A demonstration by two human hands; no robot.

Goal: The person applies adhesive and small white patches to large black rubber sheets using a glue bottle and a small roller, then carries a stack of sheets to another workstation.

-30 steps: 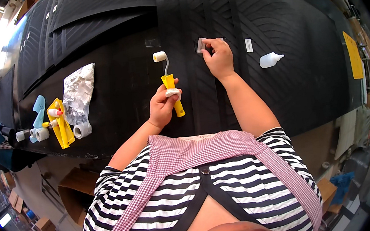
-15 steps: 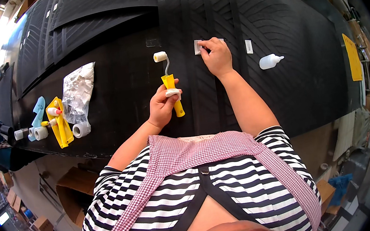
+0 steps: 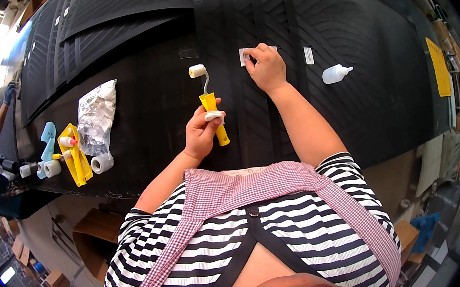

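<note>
The left hand (image 3: 204, 132) curls round the yellow handle of a small roller (image 3: 208, 102), with a small white piece (image 3: 215, 115) held against it; the roller's white head is at twelve o'clock from that hand. At two o'clock from it, the right hand (image 3: 267, 68) bends its fingers onto a pale square (image 3: 243, 57) on the black surface (image 3: 351, 112), at its ten o'clock; whether they pinch or merely press, I cannot tell. A white label (image 3: 308, 56) lies at the right hand's three o'clock, a squeeze bottle (image 3: 335, 73) at the label's four.
</note>
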